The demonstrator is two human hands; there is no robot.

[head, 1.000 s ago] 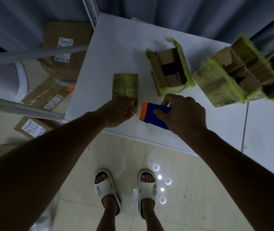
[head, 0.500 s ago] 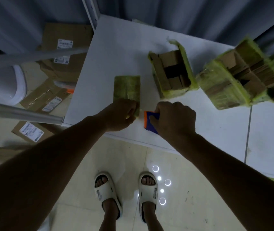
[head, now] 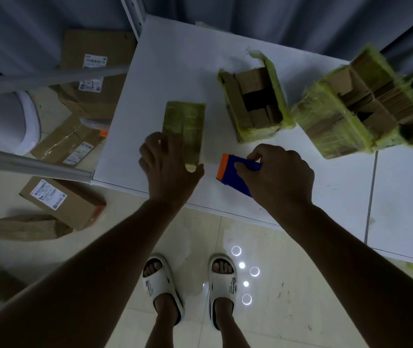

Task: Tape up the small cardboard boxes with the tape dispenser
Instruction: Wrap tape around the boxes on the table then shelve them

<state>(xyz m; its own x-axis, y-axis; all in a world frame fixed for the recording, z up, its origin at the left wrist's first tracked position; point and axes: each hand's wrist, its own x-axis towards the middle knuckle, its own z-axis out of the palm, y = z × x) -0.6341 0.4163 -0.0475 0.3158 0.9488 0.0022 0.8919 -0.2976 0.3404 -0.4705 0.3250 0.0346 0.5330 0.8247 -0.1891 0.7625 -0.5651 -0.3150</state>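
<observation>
just a flat yellow-taped box [head: 184, 126] under spread left fingers [head: 150, 149], right fingers [head: 244, 169] around blue-orange dispenser [head: 235, 173]

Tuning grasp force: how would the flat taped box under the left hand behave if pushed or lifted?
The small taped box lies flat and low, so it would probably slide, not tip. Its glossy tape wrap likely makes it slippery. It looks light; the left hand alone steadies it.

Glossy taped cardboard box [head: 184, 131] (smooth white table [head: 175, 71]).
</observation>
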